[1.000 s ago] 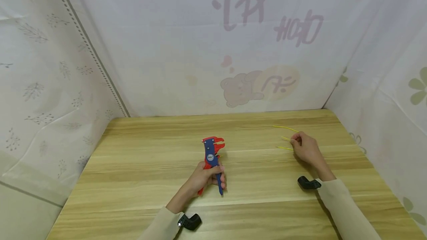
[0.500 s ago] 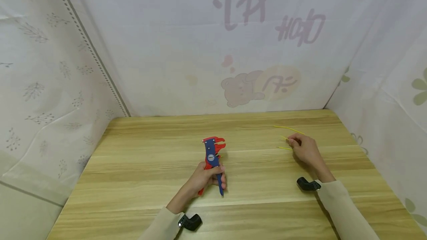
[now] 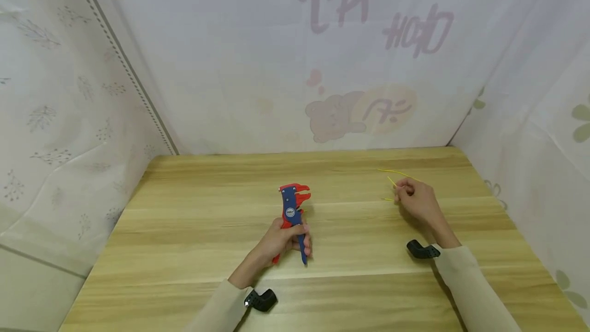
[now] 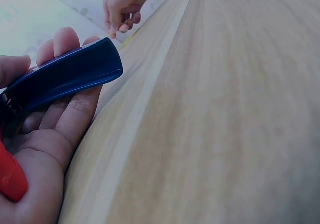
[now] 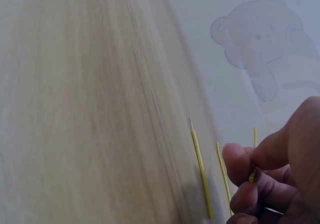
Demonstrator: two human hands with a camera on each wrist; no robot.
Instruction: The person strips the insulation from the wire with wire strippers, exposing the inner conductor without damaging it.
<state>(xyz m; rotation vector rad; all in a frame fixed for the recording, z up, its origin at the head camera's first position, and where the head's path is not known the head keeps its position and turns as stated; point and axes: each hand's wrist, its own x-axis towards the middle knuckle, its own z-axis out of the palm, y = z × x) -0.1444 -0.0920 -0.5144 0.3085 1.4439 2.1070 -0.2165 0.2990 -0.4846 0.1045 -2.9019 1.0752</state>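
Note:
My left hand (image 3: 275,241) holds a wire stripper (image 3: 290,204) by its red and blue handles, its red jaws apart and pointing right. In the left wrist view the blue handle (image 4: 70,74) crosses the curled fingers. At the right, my right hand (image 3: 418,201) pinches a short yellow wire (image 3: 392,182) between thumb and fingertips; one end shows above the thumb in the right wrist view. Beside this hand lie a farther yellow wire (image 3: 395,171) and a nearer yellow wire (image 3: 387,199), partly hidden by the fingers. One yellow wire (image 5: 201,174) has a bare metal tip.
The wood-grain table (image 3: 207,209) lies under both hands. Pale printed curtains (image 3: 239,65) enclose it at the back and sides. A black wrist camera (image 3: 260,300) sits on the left sleeve, another black wrist camera (image 3: 422,250) on the right.
My right hand has shifted slightly left, and the pinched wire's end now tilts up more steeply. The left hand keeps its grip on the wire stripper. The head view has tipped slightly.

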